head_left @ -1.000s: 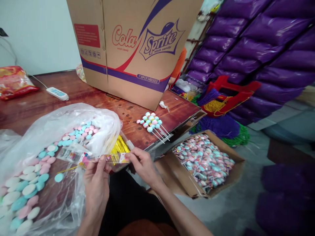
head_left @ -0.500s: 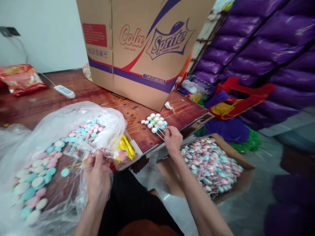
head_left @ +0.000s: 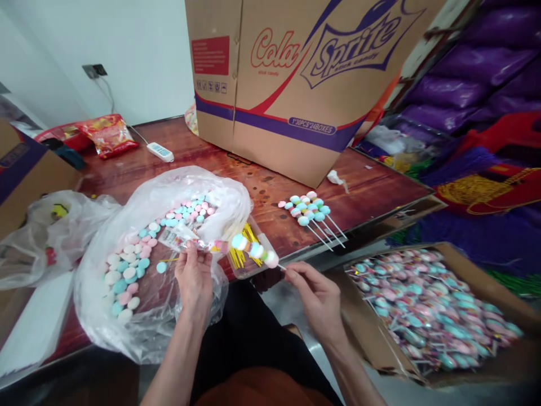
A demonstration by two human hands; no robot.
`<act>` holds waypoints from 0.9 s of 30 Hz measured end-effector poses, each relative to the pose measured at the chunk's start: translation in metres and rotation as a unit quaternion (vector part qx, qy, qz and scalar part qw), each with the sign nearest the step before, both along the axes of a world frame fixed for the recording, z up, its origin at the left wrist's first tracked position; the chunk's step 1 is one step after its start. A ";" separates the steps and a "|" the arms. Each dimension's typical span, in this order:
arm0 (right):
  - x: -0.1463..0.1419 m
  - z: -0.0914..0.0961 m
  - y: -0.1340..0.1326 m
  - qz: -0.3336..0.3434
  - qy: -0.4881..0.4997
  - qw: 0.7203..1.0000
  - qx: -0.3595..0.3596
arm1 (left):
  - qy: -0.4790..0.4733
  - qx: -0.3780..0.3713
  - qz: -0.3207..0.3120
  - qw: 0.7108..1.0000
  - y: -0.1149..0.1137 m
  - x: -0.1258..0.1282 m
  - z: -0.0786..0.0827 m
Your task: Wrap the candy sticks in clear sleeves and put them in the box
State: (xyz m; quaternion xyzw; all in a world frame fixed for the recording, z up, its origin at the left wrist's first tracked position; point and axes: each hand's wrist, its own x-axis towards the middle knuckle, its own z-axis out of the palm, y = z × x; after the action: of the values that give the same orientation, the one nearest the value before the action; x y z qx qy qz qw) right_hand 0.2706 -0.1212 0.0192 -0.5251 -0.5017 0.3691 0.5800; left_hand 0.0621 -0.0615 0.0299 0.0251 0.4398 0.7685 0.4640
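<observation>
Free room at the table: a bare strip of tabletop (head_left: 266, 197) offers passage between the plastic bag (head_left: 99, 330) and the row of marshmallow lollipops (head_left: 306, 208). The tall Cola–Sprite carton (head_left: 270, 121) walls off the back. The candy stick (head_left: 256, 250) in the right hand (head_left: 319, 296) spans the twist-tie tub (head_left: 267, 243), obstructing part of its opening from above. Lollipop sticks project past the table edge; bunched film crowds the left hand (head_left: 194, 276).
</observation>
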 end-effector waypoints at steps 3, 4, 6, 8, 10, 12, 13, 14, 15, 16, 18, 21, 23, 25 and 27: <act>-0.003 0.003 -0.001 0.009 -0.018 1.000 0.020 | 0.004 -0.004 0.000 1.000 -0.003 0.001 0.000; -0.002 0.003 -0.001 0.012 -0.027 0.999 0.027 | 0.007 -0.005 -0.002 1.000 -0.003 0.001 -0.001; -0.001 0.000 -0.002 0.017 -0.052 0.998 0.043 | 0.020 -0.002 -0.007 1.000 -0.004 0.002 -0.002; 0.001 -0.004 -0.003 0.020 -0.090 0.994 0.060 | 0.039 0.004 -0.016 0.999 -0.005 0.002 -0.004; 0.005 -0.008 -0.004 0.021 -0.133 0.987 0.083 | 0.063 0.011 -0.025 0.998 -0.006 0.002 -0.006; 0.009 -0.009 -0.005 0.023 -0.180 0.978 0.106 | 0.093 0.013 -0.034 0.995 -0.008 0.001 -0.007; 0.011 -0.009 -0.006 0.022 -0.204 0.972 0.116 | 0.111 0.014 -0.037 0.993 -0.008 0.001 -0.007; 0.013 -0.008 -0.006 0.021 -0.225 0.966 0.124 | 0.131 0.014 -0.038 0.991 -0.009 0.001 -0.007; 0.015 -0.006 -0.007 0.020 -0.243 0.961 0.128 | 0.151 0.014 -0.039 0.988 -0.010 0.001 -0.007; 0.016 -0.005 -0.007 0.022 -0.254 0.958 0.129 | 0.170 0.013 -0.040 0.985 -0.011 0.001 -0.008; 0.018 -0.003 -0.008 0.026 -0.259 0.957 0.126 | 0.205 0.010 -0.044 0.978 -0.012 0.001 -0.010; 0.018 -0.003 -0.010 0.021 -0.244 0.962 0.119 | 0.236 0.006 -0.035 0.971 -0.012 0.000 -0.013; 0.016 -0.004 -0.011 0.009 -0.226 0.968 0.112 | 0.232 -0.001 -0.022 0.972 -0.012 0.000 -0.014; 0.013 -0.004 -0.012 -0.001 -0.202 0.974 0.102 | 0.216 -0.012 -0.014 0.976 -0.011 0.000 -0.015; 0.010 -0.005 -0.013 -0.006 -0.181 0.979 0.096 | 0.201 -0.016 -0.009 0.979 -0.010 0.000 -0.014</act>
State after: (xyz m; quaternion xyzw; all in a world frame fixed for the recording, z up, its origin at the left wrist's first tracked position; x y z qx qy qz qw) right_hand 0.2802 -0.1337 0.0147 -0.5281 -0.6283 0.2145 0.5295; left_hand 0.0623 -0.0718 0.0162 0.1755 0.5366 0.7362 0.3733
